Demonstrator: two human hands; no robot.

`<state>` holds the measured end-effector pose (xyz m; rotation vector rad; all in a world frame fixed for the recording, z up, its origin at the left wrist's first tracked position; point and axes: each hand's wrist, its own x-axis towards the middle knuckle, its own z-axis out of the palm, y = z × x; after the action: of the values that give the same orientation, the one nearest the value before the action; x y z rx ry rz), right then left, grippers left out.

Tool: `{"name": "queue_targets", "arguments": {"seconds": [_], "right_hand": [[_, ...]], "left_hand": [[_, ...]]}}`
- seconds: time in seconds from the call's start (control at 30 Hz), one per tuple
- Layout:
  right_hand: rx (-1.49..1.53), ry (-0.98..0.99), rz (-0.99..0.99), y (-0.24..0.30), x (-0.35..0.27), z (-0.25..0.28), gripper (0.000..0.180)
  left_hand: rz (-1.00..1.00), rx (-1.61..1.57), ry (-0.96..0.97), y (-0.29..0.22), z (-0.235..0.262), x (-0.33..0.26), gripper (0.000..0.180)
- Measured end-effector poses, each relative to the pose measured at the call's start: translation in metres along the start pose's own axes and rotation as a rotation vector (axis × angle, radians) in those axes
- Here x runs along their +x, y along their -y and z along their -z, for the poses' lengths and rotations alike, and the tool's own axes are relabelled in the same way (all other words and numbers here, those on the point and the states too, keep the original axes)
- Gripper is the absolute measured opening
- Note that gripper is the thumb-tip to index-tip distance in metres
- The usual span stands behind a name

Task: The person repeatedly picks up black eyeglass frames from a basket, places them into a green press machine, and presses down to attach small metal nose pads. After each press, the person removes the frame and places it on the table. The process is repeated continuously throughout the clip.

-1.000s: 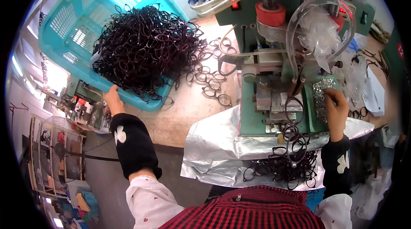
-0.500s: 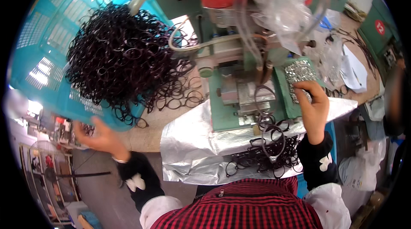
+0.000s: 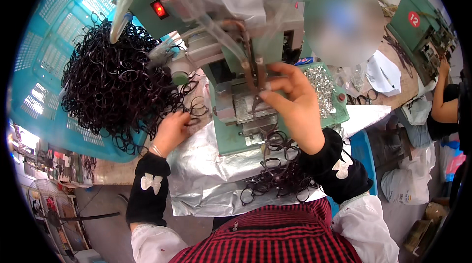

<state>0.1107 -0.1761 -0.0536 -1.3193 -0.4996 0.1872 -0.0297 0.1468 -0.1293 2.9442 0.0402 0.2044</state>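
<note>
My left hand (image 3: pixel 172 131) is closed at the edge of the big heap, its fingertips on a dark eyeglass frame (image 3: pixel 199 110). My right hand (image 3: pixel 297 108) is at the green press (image 3: pixel 228 142), thumb and fingers pinched beside the metal fixture (image 3: pixel 250 108). Whatever lies between those fingertips is too small to make out. A dark eyeglass frame (image 3: pixel 265 127) hangs at the fixture, just below the right fingertips. The heap of dark eyeglass frames (image 3: pixel 113 81) fills the blue basket's open side. Small silvery metal parts (image 3: pixel 319 91) lie in a green tray (image 3: pixel 340 110) behind my right hand.
The blue perforated basket (image 3: pixel 37 110) stands at left. Silver foil (image 3: pixel 196 184) covers the table's front edge, with more frames (image 3: pixel 280 179) on it. Tubes (image 3: pixel 221 36) hang over the press. White paper with a pen (image 3: pixel 383 73) lies right; another person's arm (image 3: pixel 441 86) reaches to a machine there.
My right hand has moved left from the tray of metal parts to the press fixture. My left hand has come right, from beside the basket to the loose frames. The view has shifted too.
</note>
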Motion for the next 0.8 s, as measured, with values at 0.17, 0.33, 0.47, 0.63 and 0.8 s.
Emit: {"name": "queue_targets", "arguments": {"seconds": [0.17,0.33,0.47,0.63,0.8], "right_hand": [[0.154,-0.014,-0.048,0.011,-0.002,-0.016,0.051],[0.124,-0.007,-0.099,0.024,-0.010,-0.013,0.051],[0.206,-0.021,-0.041,0.008,-0.008,-0.014,0.048],[0.313,-0.016,-0.010,-0.002,-0.006,-0.019,0.048],[0.150,-0.022,-0.022,0.021,-0.017,-0.016,0.054]], "left_hand": [[0.339,-1.064,-0.740,-0.073,0.028,-0.008,0.012],[-0.521,-0.622,-0.761,-0.181,0.087,-0.007,0.015],[-0.362,-1.026,-0.964,-0.189,0.103,0.014,0.014],[-0.147,-1.246,-0.932,-0.165,0.101,0.046,0.013],[-0.263,-1.106,-0.897,-0.166,0.097,0.043,0.012]]}}
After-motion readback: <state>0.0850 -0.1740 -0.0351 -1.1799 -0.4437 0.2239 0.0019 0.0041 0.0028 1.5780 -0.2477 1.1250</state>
